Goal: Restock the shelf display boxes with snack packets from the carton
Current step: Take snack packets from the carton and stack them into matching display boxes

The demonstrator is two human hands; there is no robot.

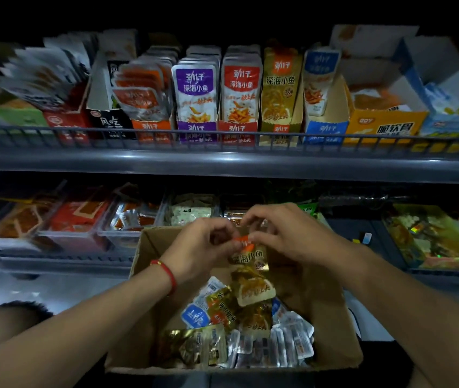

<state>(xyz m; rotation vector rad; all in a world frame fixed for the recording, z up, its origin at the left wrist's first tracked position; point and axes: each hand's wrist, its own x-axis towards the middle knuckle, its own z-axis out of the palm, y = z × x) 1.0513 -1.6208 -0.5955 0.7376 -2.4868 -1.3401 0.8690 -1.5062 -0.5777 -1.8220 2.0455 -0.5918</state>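
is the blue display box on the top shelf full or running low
Running low: the blue display box shows just a thin row of blue packets, with bare cardboard beside them.

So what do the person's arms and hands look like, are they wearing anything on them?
Both forearms are bare, with no sleeves, gloves, watch or rings showing. The left hand has a thin red cord bracelet round its wrist, seemingly with a small gold bead. The right hand and its wrist carry nothing.

Both forearms were bare to the elbow with no sleeve showing, and the left hand (200,249) had a thin red cord bracelet (166,271) with one small bead at its wrist, while the right hand (287,236) wore nothing.
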